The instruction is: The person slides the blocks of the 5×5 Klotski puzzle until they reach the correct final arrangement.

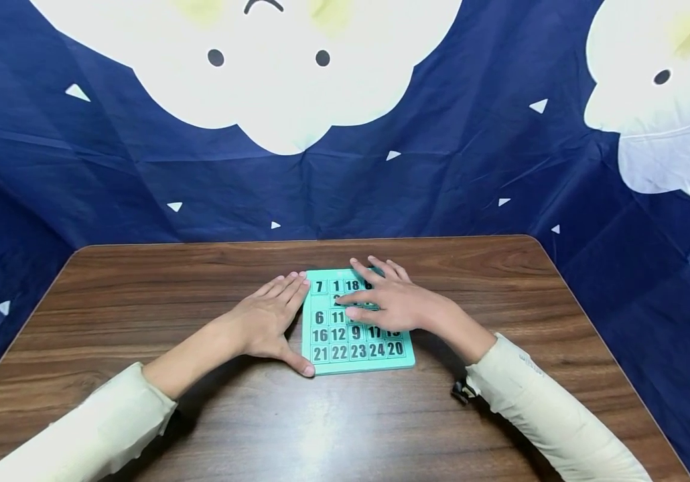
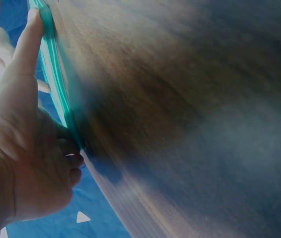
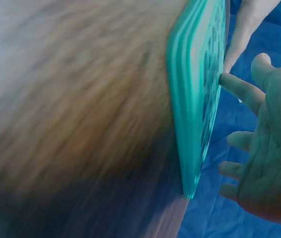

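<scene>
A teal number slide puzzle [image 1: 339, 352] lies flat on the wooden table, its black-numbered tiles set in rows. My left hand [image 1: 265, 326] lies along its left side, fingertips at the upper left corner and thumb at the lower left one. In the left wrist view that thumb rests against the puzzle's edge [image 2: 56, 74]. Over the upper right of the puzzle spreads my right hand [image 1: 398, 301], hiding several tiles. Its index fingertip meets the numbered face in the right wrist view, while the other fingers of this hand [image 3: 274, 144] stay raised above the puzzle [image 3: 182, 99].
The brown wood-grain table [image 1: 140, 288] ends at a rounded back edge just behind the puzzle. A dark blue cloth [image 1: 224, 181] with white clouds and small triangles hangs behind and beside it. A small dark object [image 1: 462, 391] sits by the right sleeve cuff.
</scene>
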`<state>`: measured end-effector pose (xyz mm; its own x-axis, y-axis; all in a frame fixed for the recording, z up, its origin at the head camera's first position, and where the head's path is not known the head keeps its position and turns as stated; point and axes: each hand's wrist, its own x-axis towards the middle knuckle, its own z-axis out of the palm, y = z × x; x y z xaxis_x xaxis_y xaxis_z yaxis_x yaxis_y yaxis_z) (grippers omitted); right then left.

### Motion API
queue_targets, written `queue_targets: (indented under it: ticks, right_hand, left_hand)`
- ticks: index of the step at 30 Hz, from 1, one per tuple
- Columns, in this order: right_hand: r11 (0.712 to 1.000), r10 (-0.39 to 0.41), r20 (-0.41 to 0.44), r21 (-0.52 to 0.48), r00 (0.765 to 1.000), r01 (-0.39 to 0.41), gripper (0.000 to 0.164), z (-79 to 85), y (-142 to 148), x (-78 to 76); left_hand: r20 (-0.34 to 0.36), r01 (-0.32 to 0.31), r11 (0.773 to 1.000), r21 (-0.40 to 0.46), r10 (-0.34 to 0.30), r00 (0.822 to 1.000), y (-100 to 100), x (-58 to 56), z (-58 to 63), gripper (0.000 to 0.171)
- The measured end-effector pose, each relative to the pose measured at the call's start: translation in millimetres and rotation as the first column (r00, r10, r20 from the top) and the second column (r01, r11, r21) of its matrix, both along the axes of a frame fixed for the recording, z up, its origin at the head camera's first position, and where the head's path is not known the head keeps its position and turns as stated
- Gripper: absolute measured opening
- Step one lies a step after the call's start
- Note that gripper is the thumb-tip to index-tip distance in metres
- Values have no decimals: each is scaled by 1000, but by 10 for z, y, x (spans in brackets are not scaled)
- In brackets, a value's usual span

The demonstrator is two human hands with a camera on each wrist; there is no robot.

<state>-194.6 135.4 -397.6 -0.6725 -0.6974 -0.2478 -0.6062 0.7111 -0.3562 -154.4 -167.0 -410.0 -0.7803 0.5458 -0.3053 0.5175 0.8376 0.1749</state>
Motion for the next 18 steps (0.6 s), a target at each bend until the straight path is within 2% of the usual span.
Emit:
queue_targets:
  ticks: [4,10,18]
  right_hand:
    - [1000,1,1,-26,1000,-1,57,5,-124,-46]
    - [1000,-10,30,25,999,10,62,-8,-292,-102]
    - [998,52,38,17,998,-53,59,39,-241,69]
  left_hand:
    - [10,-1,1000,1,1,1000,12,-16,-11,168]
    - [26,-1,1000,-9,1,1000,22,-30,-11,167]
    - [26,-1,1000,-16,2,1000,24,-26,11,167]
